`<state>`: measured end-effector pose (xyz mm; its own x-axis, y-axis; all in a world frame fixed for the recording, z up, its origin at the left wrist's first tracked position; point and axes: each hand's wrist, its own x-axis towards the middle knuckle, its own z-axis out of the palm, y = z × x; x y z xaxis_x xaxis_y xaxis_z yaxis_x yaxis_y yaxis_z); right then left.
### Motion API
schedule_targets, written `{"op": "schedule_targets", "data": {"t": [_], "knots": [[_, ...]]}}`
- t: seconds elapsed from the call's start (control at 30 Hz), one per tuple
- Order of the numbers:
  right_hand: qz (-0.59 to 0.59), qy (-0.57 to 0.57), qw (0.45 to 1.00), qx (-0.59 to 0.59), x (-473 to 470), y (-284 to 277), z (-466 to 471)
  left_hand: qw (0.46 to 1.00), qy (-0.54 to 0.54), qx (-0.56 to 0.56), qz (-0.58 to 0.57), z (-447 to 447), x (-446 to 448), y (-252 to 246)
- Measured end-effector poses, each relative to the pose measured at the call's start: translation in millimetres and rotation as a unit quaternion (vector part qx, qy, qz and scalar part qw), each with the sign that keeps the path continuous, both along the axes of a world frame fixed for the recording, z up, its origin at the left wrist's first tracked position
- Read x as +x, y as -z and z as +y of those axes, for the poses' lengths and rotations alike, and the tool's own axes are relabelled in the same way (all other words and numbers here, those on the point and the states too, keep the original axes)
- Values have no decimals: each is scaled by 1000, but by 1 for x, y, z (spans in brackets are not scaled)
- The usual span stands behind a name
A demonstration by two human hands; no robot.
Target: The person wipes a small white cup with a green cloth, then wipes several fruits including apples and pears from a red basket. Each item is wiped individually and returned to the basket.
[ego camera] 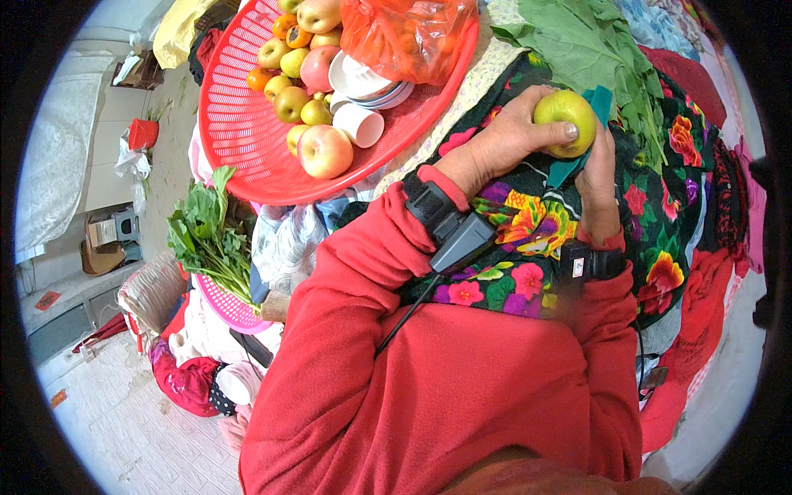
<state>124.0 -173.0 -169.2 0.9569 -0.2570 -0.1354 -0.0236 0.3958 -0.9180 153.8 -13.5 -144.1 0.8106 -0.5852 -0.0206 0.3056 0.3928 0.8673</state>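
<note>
A yellow-green apple [564, 124] is gripped by my left hand [510, 136], the thumb lying across its near side. Against the apple's right side, my right hand [599, 179] holds a teal cloth [562, 172]; part of the cloth is hidden behind the fruit. Both hands are over a black floral blanket [538, 229]. Up and left of them is a red plastic basket [226, 139] of apples [325, 151] and orange fruit [284, 26]. It also holds a white cup [360, 125], stacked bowls [356, 77] and a red plastic bag [408, 49] with orange fruit inside.
Large green leaves [581, 49] lie just beyond my hands. At left, leafy greens [207, 216] rest over a pink basket [226, 306]. A red bucket [143, 133] stands farther left on the floor. Red cloth [687, 352] hangs along the right.
</note>
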Motion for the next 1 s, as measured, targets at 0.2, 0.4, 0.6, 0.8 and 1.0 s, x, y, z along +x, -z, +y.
{"op": "schedule_targets", "data": {"t": [0.2,0.4,0.6,0.8,1.0], "knots": [[-1,-8,1000,1,1,1,-1,1000,-4,4,-9,0,0,-1],[5,-5,1000,2,0,-1,0,1000,-2,16,-12,1,0,-1],[-1,-6,1000,-8,-1,-4,2,1000,-3,7,-9,0,0,-1],[-1,-8,1000,-4,-1,-3,1,1000,2,17,-8,1,0,-2],[-5,-8,1000,2,1,0,0,1000,2,11,-8,1,0,-1]]}}
